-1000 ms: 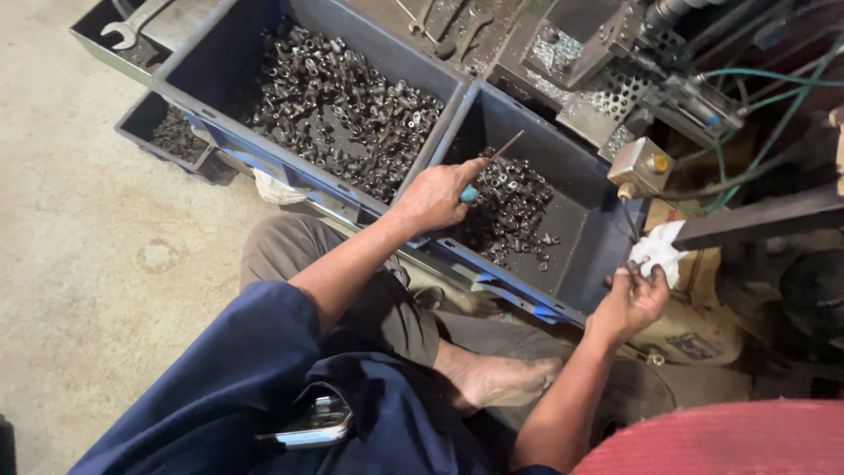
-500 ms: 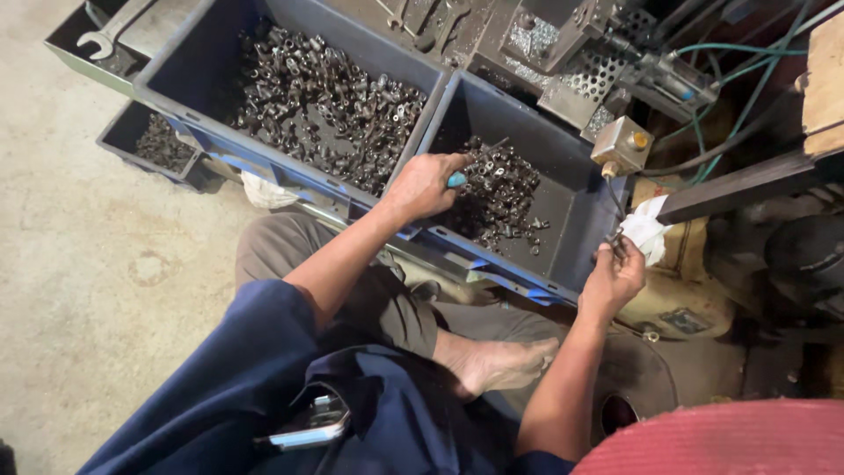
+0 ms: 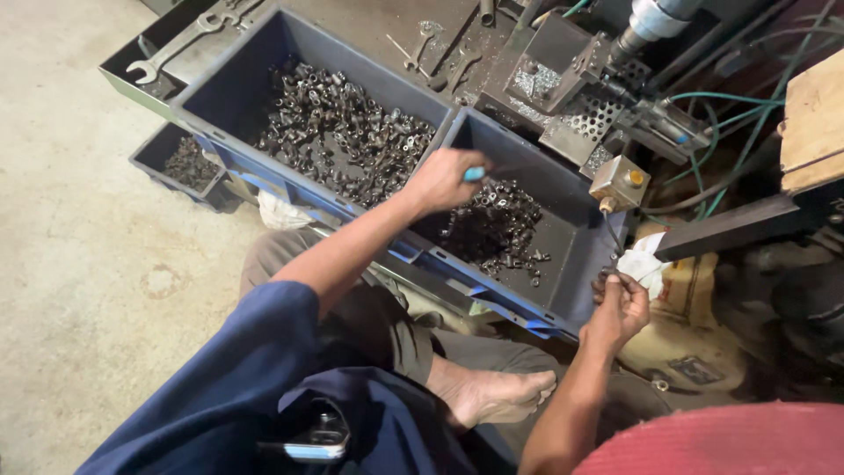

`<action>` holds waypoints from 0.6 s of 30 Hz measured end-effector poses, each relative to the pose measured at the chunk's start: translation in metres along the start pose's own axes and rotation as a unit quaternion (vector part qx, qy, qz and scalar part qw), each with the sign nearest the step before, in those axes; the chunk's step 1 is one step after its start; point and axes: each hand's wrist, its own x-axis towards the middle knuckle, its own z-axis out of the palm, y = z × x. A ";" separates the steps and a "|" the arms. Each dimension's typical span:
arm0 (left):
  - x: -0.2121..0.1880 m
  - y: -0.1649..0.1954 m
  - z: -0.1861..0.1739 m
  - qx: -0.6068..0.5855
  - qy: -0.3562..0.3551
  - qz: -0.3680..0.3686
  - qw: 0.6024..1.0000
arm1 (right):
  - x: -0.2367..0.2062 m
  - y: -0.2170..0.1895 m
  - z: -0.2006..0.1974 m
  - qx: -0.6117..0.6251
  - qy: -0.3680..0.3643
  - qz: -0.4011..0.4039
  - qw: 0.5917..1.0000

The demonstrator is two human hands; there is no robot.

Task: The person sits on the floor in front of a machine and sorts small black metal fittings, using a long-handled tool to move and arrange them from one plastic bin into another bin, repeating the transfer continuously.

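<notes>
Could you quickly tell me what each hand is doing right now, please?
Left hand: closed on a blue-handled tool.
Right hand: fingers pinched; what it holds cannot be told.

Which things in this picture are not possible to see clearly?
Head view:
- Tool in the left hand: only a blue handle tip shows; the fist hides the rest.
- Item pinched by the right hand: too small to identify.
- Wooden board: cut off by the right edge.
- Small metal parts in the bin: too small to identify.

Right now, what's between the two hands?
In the head view, the dark crate with small metal parts lies between the left hand and right hand.
</notes>
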 end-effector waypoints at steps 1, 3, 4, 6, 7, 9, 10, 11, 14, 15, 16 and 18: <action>0.016 0.003 -0.002 0.005 0.009 0.027 1.000 | 0.000 0.000 0.000 0.000 -0.006 -0.004 1.000; 0.053 0.011 -0.006 0.018 0.028 0.039 0.999 | -0.001 -0.002 0.000 -0.006 -0.007 -0.005 1.000; 0.076 0.016 -0.009 0.035 0.025 0.055 0.998 | -0.002 -0.003 0.001 -0.008 -0.004 -0.006 1.000; 0.118 0.029 -0.011 0.092 0.017 0.085 0.992 | -0.003 -0.004 0.003 -0.011 0.002 -0.007 1.000; 0.136 0.035 -0.011 0.132 0.013 0.099 0.986 | -0.004 -0.004 0.003 -0.012 0.003 -0.008 1.000; 0.167 0.045 -0.005 0.196 -0.008 0.073 0.978 | -0.004 -0.005 0.004 -0.017 0.005 -0.007 1.000; 0.180 0.049 -0.001 0.228 -0.019 0.059 0.972 | -0.004 -0.005 0.004 -0.018 0.005 -0.008 1.000; 0.191 0.053 0.004 0.246 -0.025 0.065 0.967 | -0.004 -0.005 0.003 -0.020 0.005 -0.008 1.000; 0.214 0.062 0.021 0.285 -0.046 0.088 0.953 | -0.002 -0.003 0.001 -0.023 0.003 -0.003 1.000; 0.219 0.064 0.026 0.288 -0.051 0.102 0.951 | -0.002 -0.002 0.001 -0.024 0.004 -0.003 1.000; 0.223 0.065 0.031 0.293 -0.056 0.115 0.948 | -0.002 -0.001 0.000 -0.024 0.005 -0.002 1.000; 0.227 0.066 0.041 0.305 -0.050 0.137 0.941 | -0.002 0.000 -0.001 -0.024 0.005 0.000 1.000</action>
